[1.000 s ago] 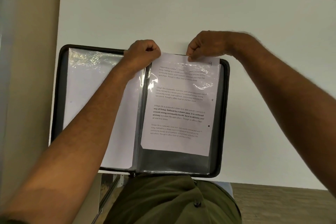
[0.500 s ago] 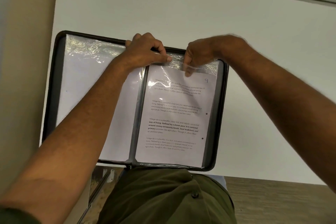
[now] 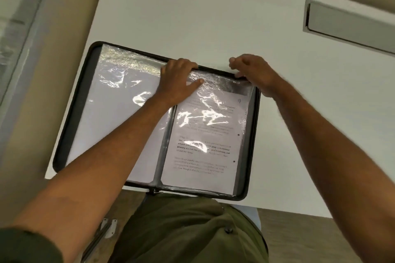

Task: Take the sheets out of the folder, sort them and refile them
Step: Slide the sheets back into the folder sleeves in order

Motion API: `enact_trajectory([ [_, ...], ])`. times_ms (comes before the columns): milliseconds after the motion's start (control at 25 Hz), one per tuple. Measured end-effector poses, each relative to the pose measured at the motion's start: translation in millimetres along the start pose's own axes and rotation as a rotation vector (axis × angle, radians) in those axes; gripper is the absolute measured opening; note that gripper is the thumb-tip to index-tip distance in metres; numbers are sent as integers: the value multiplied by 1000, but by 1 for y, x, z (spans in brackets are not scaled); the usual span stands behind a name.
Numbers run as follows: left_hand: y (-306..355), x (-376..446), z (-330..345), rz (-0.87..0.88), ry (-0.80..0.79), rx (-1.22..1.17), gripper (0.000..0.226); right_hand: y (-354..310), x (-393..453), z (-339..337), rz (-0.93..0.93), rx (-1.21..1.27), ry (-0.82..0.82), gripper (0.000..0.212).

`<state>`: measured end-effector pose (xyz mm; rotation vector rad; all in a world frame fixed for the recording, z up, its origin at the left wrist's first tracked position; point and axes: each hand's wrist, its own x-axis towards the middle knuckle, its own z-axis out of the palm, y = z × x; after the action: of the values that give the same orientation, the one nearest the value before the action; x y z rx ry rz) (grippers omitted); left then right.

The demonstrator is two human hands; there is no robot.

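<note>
A black zip folder (image 3: 64,132) lay open on the white worktop (image 3: 192,6), its near edge at the worktop's front edge. Both halves showed clear plastic sleeves. The left sleeve (image 3: 119,100) held a sheet with its blank side up. The right sleeve (image 3: 222,85) held a printed sheet (image 3: 205,145), text up, with a handwritten 9 at its top right corner; the sheet sat fully inside, its top edge below the sleeve's crinkled opening.

The left hand (image 3: 177,81) lay over the top of the spine, fingers curled over the folder's far rim, thumb stretched flat on the right sleeve's upper part. It pressed rather than gripped, and whether the fingers pinched the plastic could not be told.

The right hand (image 3: 254,72) was at the folder's top right corner, fingers loosely curled, fingertips touching the rim there. What it held, if anything, could not be told.

A grey recessed panel (image 3: 350,21) sat in the worktop at far right, well apart from the folder. An olive shirt (image 3: 188,230) filled the lower middle.
</note>
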<state>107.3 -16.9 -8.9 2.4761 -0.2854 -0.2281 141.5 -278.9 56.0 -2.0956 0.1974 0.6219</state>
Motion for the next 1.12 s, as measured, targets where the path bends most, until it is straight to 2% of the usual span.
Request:
enact_trajectory([
  [40, -1, -17, 4, 50, 24, -32, 55, 6, -9, -1, -27, 101, 95, 43],
  [120, -7, -51, 8, 118, 22, -1, 64, 11, -30, 1, -13, 246, 181, 52],
  [320, -7, -141, 16, 77, -20, 165, 71, 37, -85, 29, 86, 456, 201, 60],
  [440, 3, -186, 22, 8, -71, 176, 76, 64, -111, 49, 70, 409, 254, 58],
  [640, 18, -221, 25, -106, -144, 184, 72, 75, -135, 61, 59, 316, 304, 70],
  [800, 27, -235, 31, -159, -200, 188, 76, 89, -156, 64, 35, 269, 244, 74],
  [880, 34, -238, 30, -196, -222, 200, 78, 92, -155, 66, 80, 251, 237, 60],
  [960, 41, -242, 29, -212, -257, 216, 79, 87, -160, 66, 144, 251, 212, 23],
  [1120, 48, -258, 20, -209, -332, 192, 77, 77, -198, 83, 243, 299, 17, 14],
])
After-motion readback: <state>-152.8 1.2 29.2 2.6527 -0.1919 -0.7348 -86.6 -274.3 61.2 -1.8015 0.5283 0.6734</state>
